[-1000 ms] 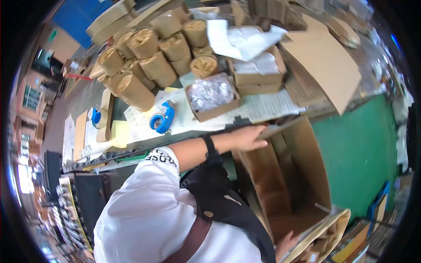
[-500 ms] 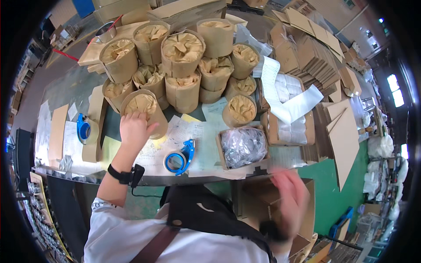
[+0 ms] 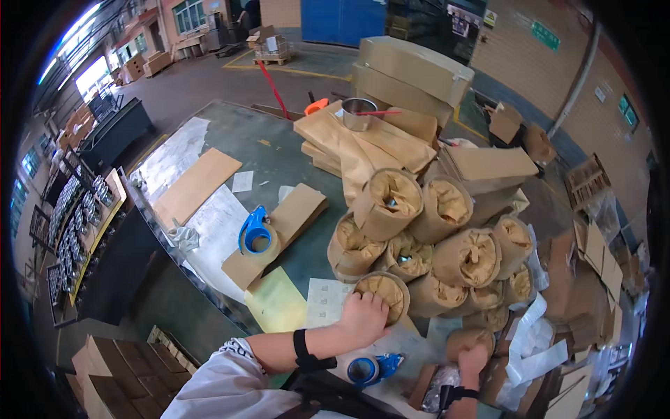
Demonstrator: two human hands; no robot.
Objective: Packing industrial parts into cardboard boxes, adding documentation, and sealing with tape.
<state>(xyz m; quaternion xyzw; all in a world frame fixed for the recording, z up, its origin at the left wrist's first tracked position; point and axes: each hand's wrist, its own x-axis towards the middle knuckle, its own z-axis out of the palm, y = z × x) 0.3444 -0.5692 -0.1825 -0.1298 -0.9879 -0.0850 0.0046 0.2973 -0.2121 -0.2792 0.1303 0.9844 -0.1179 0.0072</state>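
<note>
My left hand (image 3: 364, 320) is closed on the near rim of a brown paper-wrapped cylinder (image 3: 391, 292), its fingers curled over the crumpled top. Farther right, my right hand (image 3: 474, 356) grips the top of another paper-wrapped cylinder (image 3: 455, 342); its fingertips are partly hidden in the paper. Beyond both hands, several similar cylinders (image 3: 466, 255) stand grouped, some stacked on others. Between my forearms lies a blue tape dispenser (image 3: 388, 363) with a roll in it. Beside my right wrist sits a small carton of clear plastic bags (image 3: 441, 385).
A second blue tape dispenser (image 3: 255, 229) rests by a cardboard strip (image 3: 300, 213) on the left. Brown paper sheets (image 3: 328, 133) and a metal pot (image 3: 358, 115) lie at the back. A white paper strip (image 3: 534, 342) trails over cartons at right.
The view has swung left and upward. My right hand has come from beyond the table's front edge onto a cylinder. My left hand still holds its cylinder.
</note>
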